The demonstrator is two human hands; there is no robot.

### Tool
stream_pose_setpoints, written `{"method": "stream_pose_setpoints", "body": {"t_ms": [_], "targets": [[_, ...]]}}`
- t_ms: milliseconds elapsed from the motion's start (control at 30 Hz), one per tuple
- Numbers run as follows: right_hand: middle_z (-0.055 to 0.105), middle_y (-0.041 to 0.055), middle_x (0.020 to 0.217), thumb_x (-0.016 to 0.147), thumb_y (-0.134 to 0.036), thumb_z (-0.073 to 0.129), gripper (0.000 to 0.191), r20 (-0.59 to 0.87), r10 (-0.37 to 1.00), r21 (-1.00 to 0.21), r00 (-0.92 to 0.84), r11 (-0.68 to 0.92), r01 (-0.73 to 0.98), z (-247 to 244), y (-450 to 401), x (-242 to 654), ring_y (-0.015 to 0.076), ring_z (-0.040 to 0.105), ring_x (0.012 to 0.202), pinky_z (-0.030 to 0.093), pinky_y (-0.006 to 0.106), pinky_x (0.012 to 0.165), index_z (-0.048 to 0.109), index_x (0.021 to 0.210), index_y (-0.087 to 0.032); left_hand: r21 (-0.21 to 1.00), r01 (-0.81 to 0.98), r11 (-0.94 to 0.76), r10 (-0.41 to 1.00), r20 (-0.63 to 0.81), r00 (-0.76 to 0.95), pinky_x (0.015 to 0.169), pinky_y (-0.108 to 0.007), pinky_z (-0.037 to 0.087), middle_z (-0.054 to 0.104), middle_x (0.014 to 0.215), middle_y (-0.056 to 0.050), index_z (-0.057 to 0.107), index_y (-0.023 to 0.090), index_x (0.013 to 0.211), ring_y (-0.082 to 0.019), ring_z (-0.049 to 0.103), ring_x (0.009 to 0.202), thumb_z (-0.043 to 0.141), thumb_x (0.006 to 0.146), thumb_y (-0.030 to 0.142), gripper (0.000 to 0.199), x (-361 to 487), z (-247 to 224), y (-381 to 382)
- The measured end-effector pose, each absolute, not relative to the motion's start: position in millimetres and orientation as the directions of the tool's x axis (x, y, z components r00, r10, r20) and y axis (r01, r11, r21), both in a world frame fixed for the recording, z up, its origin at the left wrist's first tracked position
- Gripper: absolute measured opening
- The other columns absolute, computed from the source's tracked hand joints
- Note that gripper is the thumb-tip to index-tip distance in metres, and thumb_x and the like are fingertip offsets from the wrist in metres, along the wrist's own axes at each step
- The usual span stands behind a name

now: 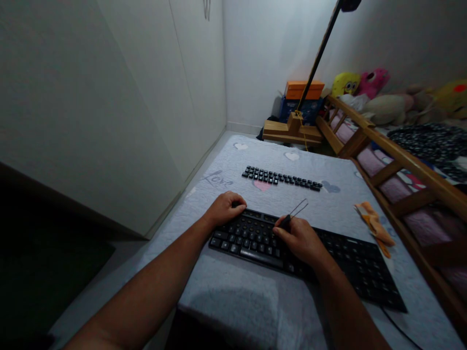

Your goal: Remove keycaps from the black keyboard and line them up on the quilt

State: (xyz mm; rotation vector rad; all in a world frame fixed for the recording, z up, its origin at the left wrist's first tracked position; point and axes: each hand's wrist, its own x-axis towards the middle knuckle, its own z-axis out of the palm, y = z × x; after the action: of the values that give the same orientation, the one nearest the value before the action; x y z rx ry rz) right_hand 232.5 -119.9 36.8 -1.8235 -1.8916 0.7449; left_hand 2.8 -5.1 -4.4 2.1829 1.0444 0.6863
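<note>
A black keyboard (262, 258) lies across the cloth-covered table, its upper rows bare of caps while the lower rows keep theirs. My left hand (225, 209) grips the keyboard's far left corner, fingers curled over the edge and thumb along the top. In my right hand (299, 238) is a wire keycap puller (291, 217), held by its dark handle over the middle of the keyboard. Its two thin wire prongs point up and away from the keys. Farther off, removed keycaps (270, 176) stand in neat rows on the cloth. My right hand and forearm hide part of the keyboard.
An orange cloth (375, 226) lies on the table's right side. The keyboard's cable (397, 325) trails off the near right. A wooden bed rail (404, 150) borders the right, a pale cabinet (156, 107) the left. Behind stands a pole on a wooden base (292, 129).
</note>
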Motion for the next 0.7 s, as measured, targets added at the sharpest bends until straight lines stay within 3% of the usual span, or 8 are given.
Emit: {"method": "stream_pose_setpoints", "body": {"t_ms": [233,500,700], "targets": [[0.068,0.0039,0.072,0.081,-0.03,0.055,0.019,-0.138,0.99,-0.695,-0.013,-0.087,0.713,38.0,-118.5,236.1,0.0186,0.063,0.068,0.044,0.027,0.062,0.067,0.083,-0.016,0.714,0.486,-0.504,0.805,0.186,0.563,0.081,-0.03,0.047,0.07,0.084,-0.004,0.072,0.017,0.083,-0.019,0.062,0.086,0.059,0.079,0.025,0.016,2.7,-3.1,-5.4],[0.066,0.003,0.071,0.081,-0.031,0.054,0.019,-0.128,0.992,-0.714,-0.011,-0.084,0.695,35.1,-120.7,238.0,0.0182,0.062,0.067,0.044,0.028,0.063,0.066,0.082,-0.017,0.691,0.503,-0.519,0.793,0.17,0.585,0.08,-0.031,0.047,0.069,0.083,-0.003,0.072,0.018,0.083,-0.019,0.061,0.085,0.06,0.079,0.024,0.014,2.8,0.5,-6.1],[0.067,0.0031,0.073,0.083,-0.032,0.054,0.018,-0.002,1.0,-0.753,0.022,-0.016,0.658,36.2,-125.7,235.6,0.0187,0.062,0.07,0.045,0.03,0.068,0.065,0.081,-0.018,0.602,0.452,-0.658,0.73,0.364,0.578,0.093,-0.039,0.043,0.069,0.095,-0.006,0.071,0.018,0.09,-0.021,0.058,0.097,0.063,0.079,0.023,0.014,4.3,10.6,-14.6]]}}
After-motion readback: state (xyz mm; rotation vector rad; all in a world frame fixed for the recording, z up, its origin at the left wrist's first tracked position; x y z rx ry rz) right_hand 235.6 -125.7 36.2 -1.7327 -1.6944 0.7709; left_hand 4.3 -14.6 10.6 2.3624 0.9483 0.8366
